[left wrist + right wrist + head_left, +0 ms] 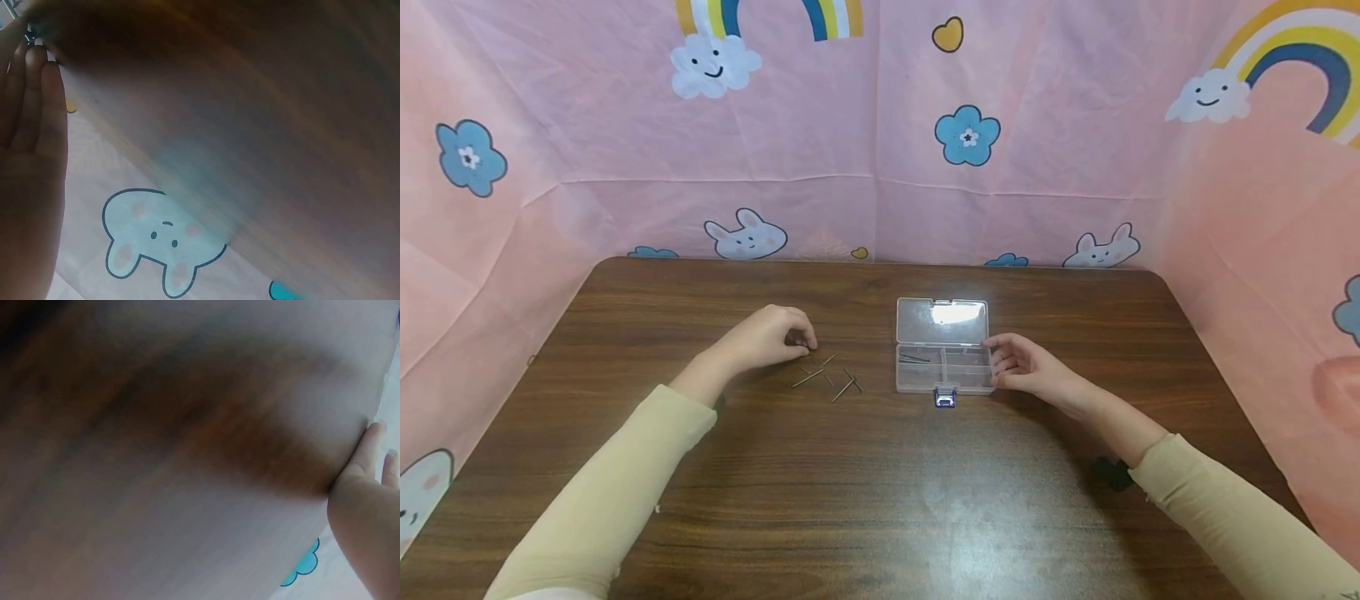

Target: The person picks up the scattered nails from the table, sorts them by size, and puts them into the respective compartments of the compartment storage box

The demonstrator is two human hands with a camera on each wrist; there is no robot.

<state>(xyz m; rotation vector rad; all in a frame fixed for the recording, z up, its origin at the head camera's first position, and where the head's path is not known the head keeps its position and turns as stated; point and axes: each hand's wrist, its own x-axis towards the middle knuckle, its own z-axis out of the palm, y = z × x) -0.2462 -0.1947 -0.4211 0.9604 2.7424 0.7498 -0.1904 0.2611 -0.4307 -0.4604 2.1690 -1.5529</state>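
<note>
A clear plastic box (919,380) with compartments stands on the table with its lid (917,321) raised at the back. Thin metal rods (913,359) that look like nails lie in its back left compartment. My right hand (1026,367) is at the box's right side, its fingers spread along the edge and the thumb near the front corner. Several similar thin metal rods (808,377) lie loose on the wood to the left of the box. Just behind them is my left hand (771,337), fingers bent down and thumb close to the index fingertip; I cannot tell whether it pinches a rod.
A blue-edged latch (945,398) sticks out from the box's front. The dark wooden table (850,500) is bordered by pink printed cloth (820,125) at the back and sides. A small dark item (1111,473) shows beside the right forearm.
</note>
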